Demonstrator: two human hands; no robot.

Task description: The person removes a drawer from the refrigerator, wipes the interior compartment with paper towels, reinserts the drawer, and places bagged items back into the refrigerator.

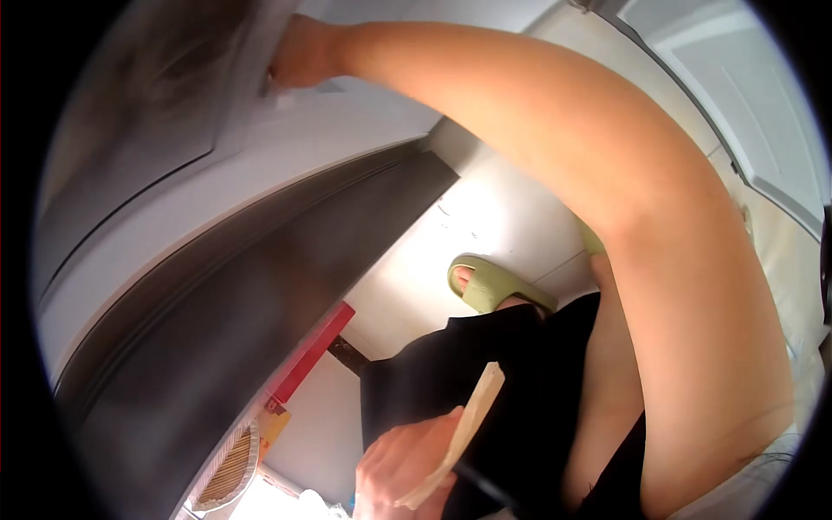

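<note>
At the bottom, my left hand [403, 464] is closed around a thin, flat beige strip [464, 433] that points up and to the right. Its exact kind does not show. My right arm reaches across the top of the view to the upper left. There my right hand [308, 52] is at the edge of a glossy, dark-fronted panel [186, 95], which is smeared by motion. The fingers are partly hidden and look closed on that edge.
A dark base board [286, 234] runs diagonally below the white cabinet front. A red box [308, 351] and a round woven tray [230, 468] stand at lower left. A foot in a green slipper [494, 286] rests on the tiled floor. A white panelled door [737, 95] is at upper right.
</note>
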